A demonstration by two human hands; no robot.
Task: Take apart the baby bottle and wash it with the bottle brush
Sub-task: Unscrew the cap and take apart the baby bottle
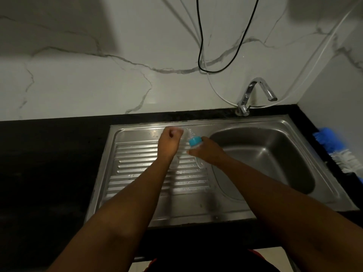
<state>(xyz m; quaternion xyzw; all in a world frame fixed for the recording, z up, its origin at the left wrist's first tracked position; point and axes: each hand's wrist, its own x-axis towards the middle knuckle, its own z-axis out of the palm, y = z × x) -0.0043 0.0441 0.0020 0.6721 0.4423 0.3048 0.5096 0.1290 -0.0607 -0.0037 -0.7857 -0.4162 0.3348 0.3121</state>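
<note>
While clenched, both hands' (pixel 170 143) grip around bottle (pixel 186 140).

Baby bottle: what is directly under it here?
The ribbed drainboard of the steel sink lies under the baby bottle, which both hands hold above it. The arms and hands cover part of the ribs; wet drops show elsewhere.

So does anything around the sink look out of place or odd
One thing: the bottle brush lies on the counter's right edge, past the sink, away from both hands. A black cable dangles down the wall. Otherwise only water drops on the drainboard.
</note>
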